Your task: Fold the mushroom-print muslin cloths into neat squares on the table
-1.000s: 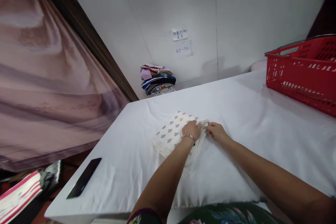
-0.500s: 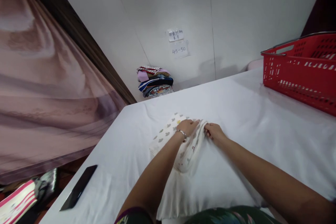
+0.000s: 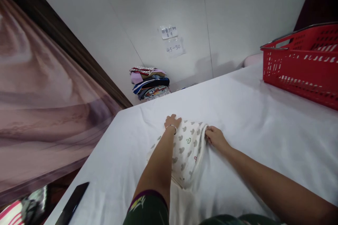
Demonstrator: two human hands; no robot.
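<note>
On the white-covered table lies a white cloth garment [image 3: 186, 147] printed with grey mushroom-like shapes, partly folded. My left hand [image 3: 173, 122] rests flat at its far left corner, fingers spread, a silver bracelet at the wrist. The right edge of the garment is pinched by my right hand [image 3: 214, 136], thumb and fingers pressed together on the gathered fabric. My left forearm covers part of the garment's left side. A plain white part trails toward my body.
A red plastic basket [image 3: 301, 70] stands at the right. Folded clothes [image 3: 150, 82] are stacked beyond the table's far edge, below paper signs [image 3: 174, 46] on the wall. A dark flat object [image 3: 72, 204] lies at the front left, near a pink curtain [image 3: 52, 112].
My left hand has moved left to the garment's far corner and its fingers have spread. The printed fabric lies flatter. My right hand keeps its pinch; the view has shifted slightly.
</note>
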